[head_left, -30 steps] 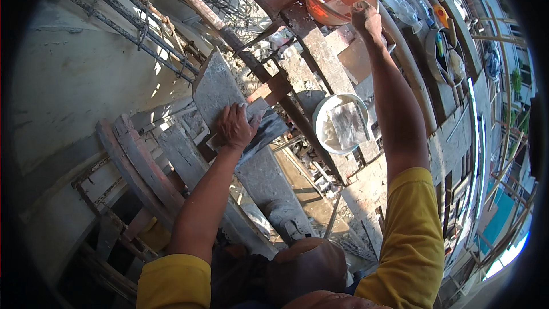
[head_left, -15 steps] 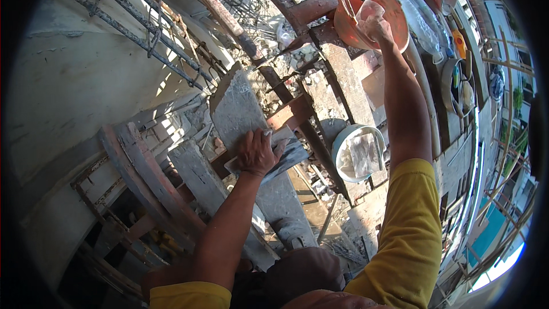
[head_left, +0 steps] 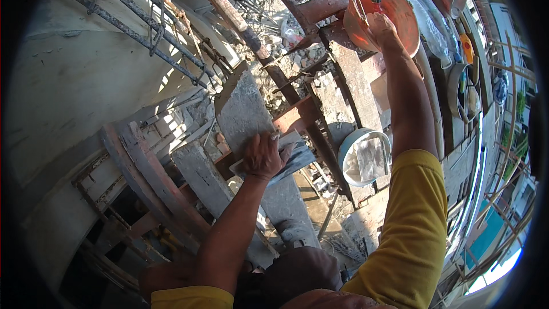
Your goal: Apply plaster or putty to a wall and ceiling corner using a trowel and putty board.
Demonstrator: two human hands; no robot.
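My left hand (head_left: 264, 154) presses flat on a folded grey sheet (head_left: 291, 157) that lies across a cement-stained plank (head_left: 243, 109). My right hand (head_left: 382, 26) reaches far forward into an orange bucket (head_left: 400, 6) at the top of the view, fingers at its inner wall. Whether it grips anything inside is hidden. Both sleeves are yellow.
A white bucket (head_left: 364, 157) with a pale bag inside stands between my arms. Rusty rebar (head_left: 137, 20) and a curved concrete surface (head_left: 63, 91) lie to the left. Wooden planks, rubble (head_left: 300, 60) and scaffold poles surround the spot. Bowls (head_left: 466, 88) sit on the right.
The view has shifted so the orange bucket and plank sit lower and nearer. My right hand has gone deeper into the bucket. My left hand stays on the grey sheet.
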